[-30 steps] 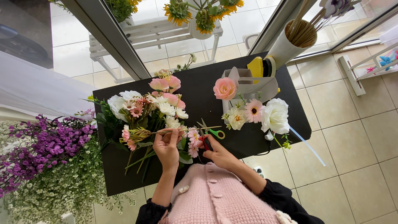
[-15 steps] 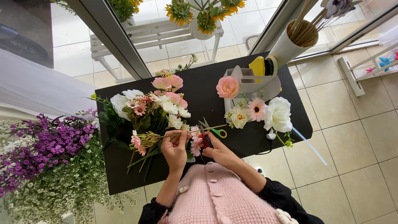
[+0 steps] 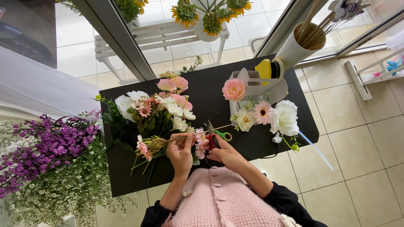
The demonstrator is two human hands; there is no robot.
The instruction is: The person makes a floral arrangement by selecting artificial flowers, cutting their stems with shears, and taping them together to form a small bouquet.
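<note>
My left hand (image 3: 180, 152) grips a thin flower stem (image 3: 201, 132) with pink blooms at its left end, held level over the black table (image 3: 210, 90). Just to the right, my right hand (image 3: 227, 153) holds scissors (image 3: 215, 136) with red and green handles, blades pointing up at the stem. A pile of white and pink flowers (image 3: 153, 111) lies left of my hands. On the right, a second group with a peach rose (image 3: 234, 89), a pink daisy and a white rose (image 3: 285, 117) lies beside a grey holder (image 3: 261, 86).
Purple and small white flowers (image 3: 46, 159) fill the left side beside the table. A white tube of sticks (image 3: 301, 44) stands at the table's far right corner. Sunflowers in a white pot (image 3: 208, 19) sit on a white bench beyond. Tiled floor lies to the right.
The stem with pink blooms has been lifted out of the pile and drawn right. My right hand has brought the scissors up to it.
</note>
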